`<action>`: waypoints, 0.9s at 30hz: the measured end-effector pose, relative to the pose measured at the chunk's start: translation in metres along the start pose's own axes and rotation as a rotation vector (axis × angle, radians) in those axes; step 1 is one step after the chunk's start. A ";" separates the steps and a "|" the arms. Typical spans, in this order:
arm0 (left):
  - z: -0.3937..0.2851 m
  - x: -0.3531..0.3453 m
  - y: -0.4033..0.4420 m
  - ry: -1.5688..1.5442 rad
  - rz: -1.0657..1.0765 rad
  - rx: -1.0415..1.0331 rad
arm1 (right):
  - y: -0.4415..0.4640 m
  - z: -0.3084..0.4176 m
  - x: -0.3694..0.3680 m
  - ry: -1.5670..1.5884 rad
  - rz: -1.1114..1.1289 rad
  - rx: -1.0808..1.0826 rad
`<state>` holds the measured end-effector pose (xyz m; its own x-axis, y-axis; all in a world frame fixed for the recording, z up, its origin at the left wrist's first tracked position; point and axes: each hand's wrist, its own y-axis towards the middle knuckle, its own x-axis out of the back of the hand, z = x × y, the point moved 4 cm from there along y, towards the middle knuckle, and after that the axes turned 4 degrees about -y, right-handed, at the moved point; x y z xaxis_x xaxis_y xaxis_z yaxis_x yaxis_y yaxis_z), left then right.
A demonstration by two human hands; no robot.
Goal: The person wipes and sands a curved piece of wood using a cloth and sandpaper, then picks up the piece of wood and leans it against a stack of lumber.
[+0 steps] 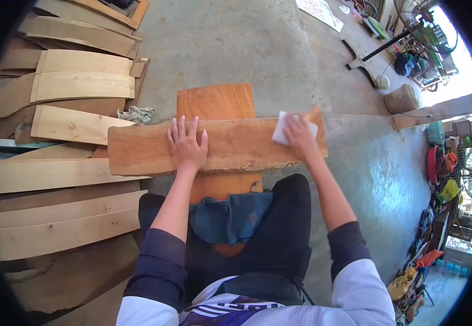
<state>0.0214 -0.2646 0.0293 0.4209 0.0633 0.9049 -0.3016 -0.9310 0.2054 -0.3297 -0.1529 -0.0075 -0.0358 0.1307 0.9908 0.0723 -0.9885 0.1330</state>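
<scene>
A long reddish-brown wooden plank (pixel 236 144) with a rough near edge lies crosswise over a wider wooden board (pixel 214 103). My left hand (pixel 187 148) rests flat on the plank left of its middle, fingers spread, holding nothing. Near the plank's right end, my right hand (pixel 301 138) presses a white pad (pixel 280 130) against the top surface. A dark blue cloth (pixel 230 217) is draped over the near part of the board, between my legs.
Pale and brown wooden boards (pixel 84 76) are laid out along the left, with a crumpled rag (pixel 136 114) beside them. A metal stand (pixel 359 61), a log (pixel 401 99), a beam (pixel 436 110) and assorted clutter line the right side.
</scene>
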 end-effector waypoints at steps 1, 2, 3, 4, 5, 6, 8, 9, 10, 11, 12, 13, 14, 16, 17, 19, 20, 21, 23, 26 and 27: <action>-0.001 0.000 0.000 -0.001 0.003 -0.002 | 0.001 -0.012 0.020 -0.116 0.111 -0.096; -0.002 0.001 -0.001 0.000 0.006 -0.001 | 0.000 -0.023 0.031 -0.132 0.091 -0.172; -0.001 0.002 0.000 0.002 0.006 0.002 | -0.004 -0.040 0.038 -0.146 0.069 -0.246; 0.000 0.001 0.001 0.004 -0.002 -0.003 | -0.003 -0.050 0.042 -0.161 0.044 -0.317; 0.001 0.000 0.001 0.004 -0.009 -0.004 | -0.001 -0.051 0.040 -0.128 0.048 -0.325; 0.001 0.000 0.000 0.004 -0.013 -0.004 | -0.002 -0.050 0.037 -0.094 0.055 -0.334; 0.001 0.001 -0.002 -0.001 -0.008 0.004 | -0.011 -0.043 0.031 -0.022 0.061 -0.330; 0.000 0.001 0.000 -0.002 -0.006 0.002 | -0.015 -0.023 0.026 0.021 0.057 -0.317; 0.000 0.000 0.001 -0.004 -0.011 0.001 | -0.019 -0.001 0.021 0.069 0.052 -0.307; 0.001 -0.002 0.000 -0.003 -0.014 -0.003 | -0.024 0.024 0.024 0.088 0.081 -0.288; 0.002 -0.003 0.000 -0.002 -0.015 -0.008 | -0.027 0.047 0.036 0.107 0.109 -0.270; 0.002 -0.002 0.000 0.004 -0.011 -0.009 | -0.028 0.065 0.045 0.110 0.126 -0.240; 0.002 -0.001 0.001 0.007 -0.006 -0.011 | -0.031 0.079 0.055 0.110 0.144 -0.212; 0.001 -0.002 -0.001 0.012 -0.003 -0.015 | -0.042 0.090 0.066 0.137 0.166 -0.156; 0.000 -0.001 -0.001 0.015 -0.008 -0.017 | -0.045 0.094 0.072 0.163 0.168 -0.126; 0.000 -0.001 -0.001 0.021 -0.018 -0.020 | -0.053 0.097 0.075 0.150 0.191 -0.060; 0.000 -0.001 -0.001 0.026 -0.021 -0.022 | -0.058 0.097 0.076 0.111 0.212 -0.025; 0.000 0.000 -0.001 0.032 -0.024 -0.024 | -0.059 0.096 0.076 0.073 0.233 0.009; 0.000 0.000 0.000 0.022 -0.017 -0.022 | -0.059 0.086 0.083 0.237 0.143 -0.006; 0.001 -0.001 0.001 0.025 -0.005 -0.012 | -0.048 0.046 0.092 0.403 -0.159 -0.207; 0.001 -0.002 0.001 0.027 -0.001 -0.012 | -0.043 0.017 0.087 0.454 -0.247 -0.298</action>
<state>0.0216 -0.2657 0.0273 0.3979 0.0736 0.9145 -0.3114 -0.9268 0.2101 -0.3192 -0.0982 0.0736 -0.4430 0.3781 0.8129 -0.2725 -0.9206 0.2797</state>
